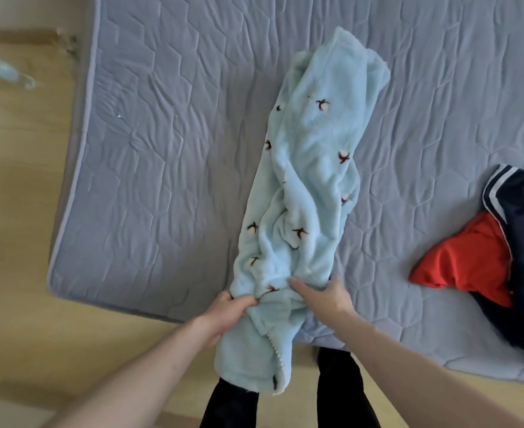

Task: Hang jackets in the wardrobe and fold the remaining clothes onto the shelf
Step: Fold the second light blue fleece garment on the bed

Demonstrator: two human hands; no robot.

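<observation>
Pale blue fleece fills the middle of the head view: a long plush garment (304, 186), dotted with small dark-and-white motifs, lies stretched lengthwise across a grey-lilac quilted mattress (162, 156). Its far end rests on the mattress well away from the person, bunched into soft folds, while its near end spills over the mattress edge and hangs down in front of the person's dark-clad legs (341, 393). A stitched seam runs along the hanging part.

Both bare hands meet the garment near the mattress edge. The left hand (226, 316) has its fingers curled into the fleece, pinching a gathered fold on the garment's left side. The right hand (322, 298) lies on the right side of the same stretch, thumb pointing across the fabric toward the left hand and the fingers wrapped over the garment's edge, gripping it. The two hands sit close together, with a ridge of crumpled fleece between them.

On the right of the mattress, well apart from the blue garment, lies a heap of dark navy clothing (520, 242) with white striped trim, and a red piece (467, 261) sticks out from under it. Light wooden floor (16, 211) shows to the left and below the mattress, where a clear plastic hanger (4, 71) lies near the upper left corner.
</observation>
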